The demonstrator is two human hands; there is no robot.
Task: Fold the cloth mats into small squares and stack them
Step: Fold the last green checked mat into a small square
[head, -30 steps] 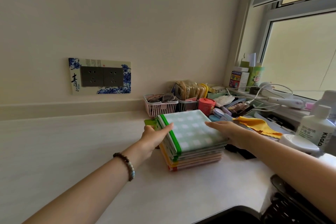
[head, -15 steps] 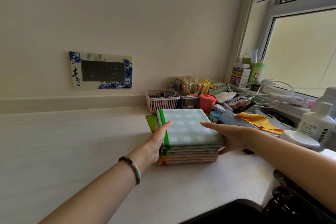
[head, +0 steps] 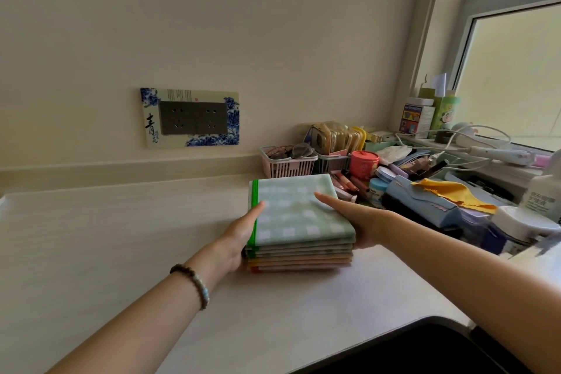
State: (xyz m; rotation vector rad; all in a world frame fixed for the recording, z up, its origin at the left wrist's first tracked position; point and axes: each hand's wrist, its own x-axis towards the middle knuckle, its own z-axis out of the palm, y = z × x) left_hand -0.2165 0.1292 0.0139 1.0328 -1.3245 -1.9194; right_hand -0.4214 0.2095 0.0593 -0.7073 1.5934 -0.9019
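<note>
Your left hand (head: 239, 234) lies flat against the left side of the stack of folded mats (head: 300, 255), fingers straight and pressed to the edge by the bright green trim, gripping nothing. Your right hand (head: 352, 218) mirrors it on the right side, palm against the layers and straight fingers reaching along the top edge, likewise open rather than curled round anything. Between them the stack sits on the desk (head: 121, 237), with the green checked mat (head: 297, 212) on top and orange and beige layers beneath, the edges fairly well lined up. Judging from this, the folding is done and you are squaring the pile, so the task looks close to finished. No unfolded mat lies on the bare desk around the stack. Just behind it stand a pink basket (head: 287, 165) and a red jar (head: 364, 164), and to the right, in the clutter near the window, a yellow cloth (head: 455, 193) lies crumpled. Whether that belongs with the mats is unclear; if it does, it is the one piece left to fold.
</note>
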